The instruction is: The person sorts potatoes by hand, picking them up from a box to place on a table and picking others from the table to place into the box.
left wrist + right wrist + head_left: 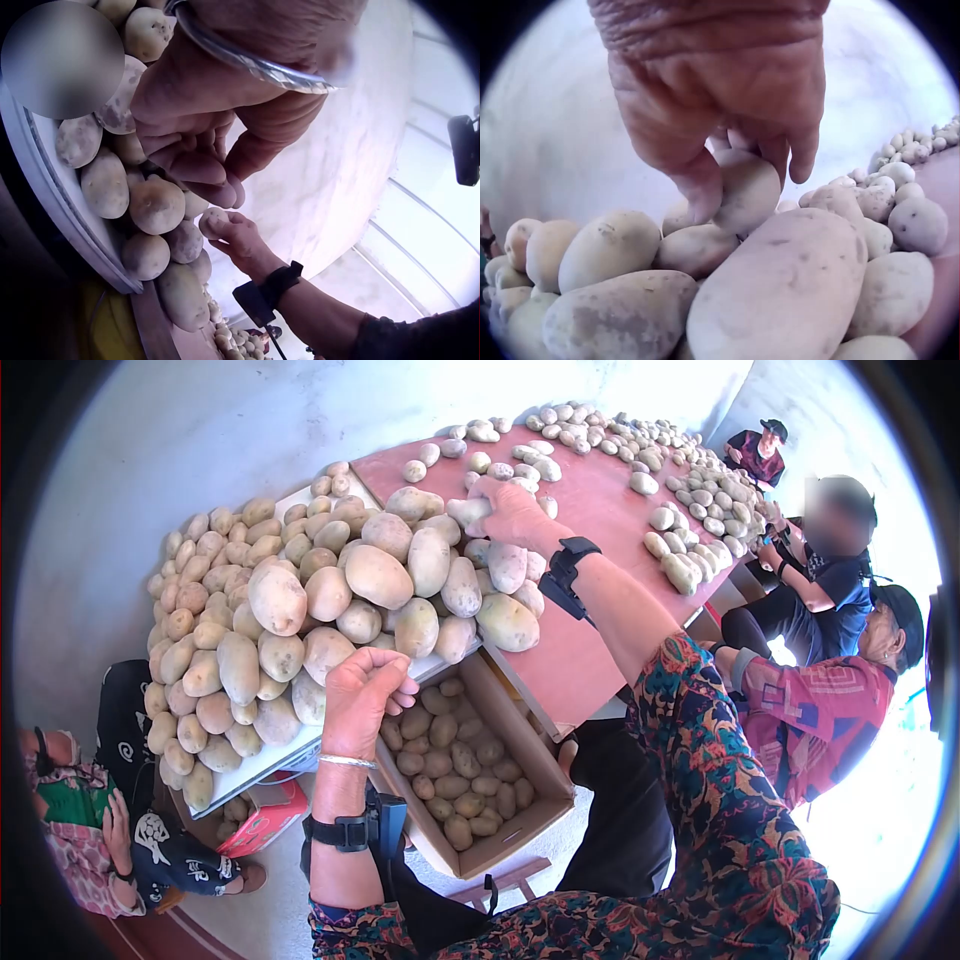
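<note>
My right hand (pixel 515 515) reaches over the far edge of the potato pile and grips a potato (pixel 746 191) between thumb and fingers. In the right wrist view that potato is above other potatoes, with a large oblong potato (pixel 780 289) in front. My left hand (pixel 368 695), a silver bracelet at its wrist, hangs at the pile's near edge, beside the cardboard box. Its fingers (pixel 202 169) are loosely curled, and nothing shows between them in the left wrist view. The heaped potatoes (pixel 380 575) lie on a white board, close beyond this hand.
An open cardboard box (pixel 555 815) with small potatoes stands below the table edge. The red tabletop (pixel 600 680) stretches right, bearing more potatoes (pixel 700 500) at its far side. Several people sit along the right, and another person (pixel 90 820) sits at the left near a red box (pixel 270 820).
</note>
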A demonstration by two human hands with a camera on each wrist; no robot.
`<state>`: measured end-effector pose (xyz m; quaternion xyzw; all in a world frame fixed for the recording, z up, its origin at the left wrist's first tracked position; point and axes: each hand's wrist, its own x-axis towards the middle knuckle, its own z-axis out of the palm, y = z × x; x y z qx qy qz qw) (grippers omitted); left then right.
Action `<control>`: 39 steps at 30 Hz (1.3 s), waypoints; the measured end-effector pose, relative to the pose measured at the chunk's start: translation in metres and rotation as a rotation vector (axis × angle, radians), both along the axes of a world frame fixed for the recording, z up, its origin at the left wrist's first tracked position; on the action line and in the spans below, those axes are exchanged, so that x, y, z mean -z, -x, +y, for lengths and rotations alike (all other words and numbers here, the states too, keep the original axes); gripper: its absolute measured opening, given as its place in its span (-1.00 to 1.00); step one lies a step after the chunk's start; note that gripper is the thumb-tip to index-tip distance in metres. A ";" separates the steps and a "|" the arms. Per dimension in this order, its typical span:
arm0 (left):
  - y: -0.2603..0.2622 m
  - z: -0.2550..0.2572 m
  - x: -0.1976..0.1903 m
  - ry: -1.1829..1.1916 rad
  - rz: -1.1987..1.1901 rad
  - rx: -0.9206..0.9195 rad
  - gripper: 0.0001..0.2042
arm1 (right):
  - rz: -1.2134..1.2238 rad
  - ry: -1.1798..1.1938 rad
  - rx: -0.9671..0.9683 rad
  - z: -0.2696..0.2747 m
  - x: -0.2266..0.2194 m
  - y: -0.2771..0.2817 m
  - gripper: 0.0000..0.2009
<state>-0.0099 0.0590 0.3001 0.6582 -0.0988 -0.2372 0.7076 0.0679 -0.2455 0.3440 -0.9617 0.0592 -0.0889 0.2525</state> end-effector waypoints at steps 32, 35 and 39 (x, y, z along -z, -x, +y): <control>-0.007 0.000 0.016 -0.134 -0.091 0.110 -0.80 | 0.628 0.092 -0.515 0.125 0.093 0.262 -0.67; -0.005 0.004 0.012 -0.183 -0.096 0.114 -0.79 | 0.645 0.209 -0.381 0.135 0.126 0.280 -0.65; -0.004 0.005 0.008 -0.136 -0.160 0.098 -0.78 | 0.987 0.095 -0.417 0.144 0.164 0.276 -0.63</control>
